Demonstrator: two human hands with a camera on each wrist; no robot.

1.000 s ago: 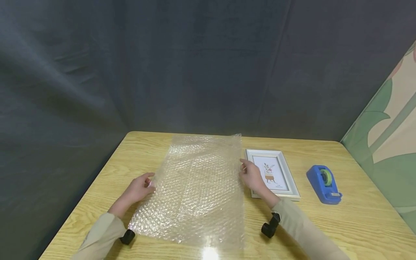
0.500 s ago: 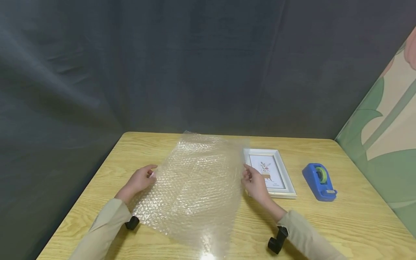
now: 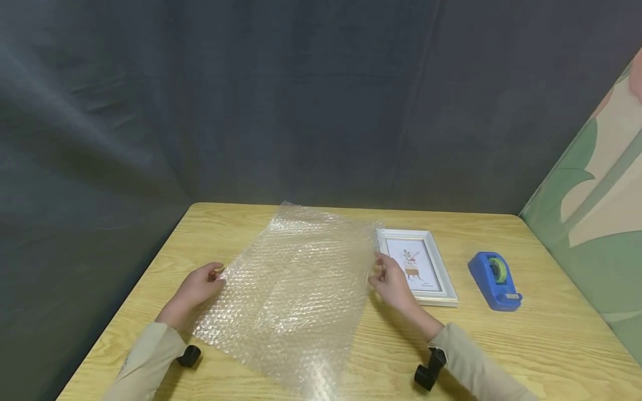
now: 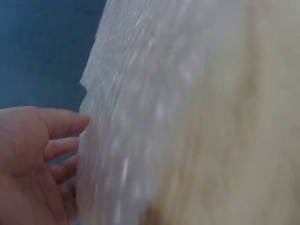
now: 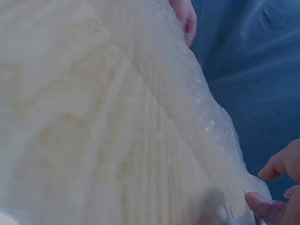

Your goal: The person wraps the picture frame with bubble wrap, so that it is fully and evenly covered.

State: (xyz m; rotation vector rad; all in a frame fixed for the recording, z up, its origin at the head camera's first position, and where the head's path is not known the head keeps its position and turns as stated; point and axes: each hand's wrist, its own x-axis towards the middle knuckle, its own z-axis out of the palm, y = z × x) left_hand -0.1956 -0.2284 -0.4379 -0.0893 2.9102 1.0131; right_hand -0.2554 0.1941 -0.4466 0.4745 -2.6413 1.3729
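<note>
A sheet of clear bubble wrap (image 3: 296, 278) lies slantwise over the wooden table, and its right edge overlaps a white picture frame (image 3: 443, 273). My left hand (image 3: 195, 288) pinches the sheet's left edge. In the left wrist view the left thumb touches that edge, with the other fingers bent behind it. On the opposite side, my right hand (image 3: 393, 283) pinches the right edge, beside the frame and partly in front of it. Only part of the right hand (image 5: 283, 185) shows in its wrist view, at the wrap's border.
To the right of the frame stands a blue tape dispenser (image 3: 495, 281) with a green roll. The wood-grain table (image 3: 551, 334) ends at a dark curtain (image 3: 311, 111) behind and on the left. A patterned panel (image 3: 602, 223) borders its right side.
The bubble wrap has turned clockwise, its right edge now over the picture frame. My left hand first moved up, then left and towards me. The picture frame and dispenser stay put.
</note>
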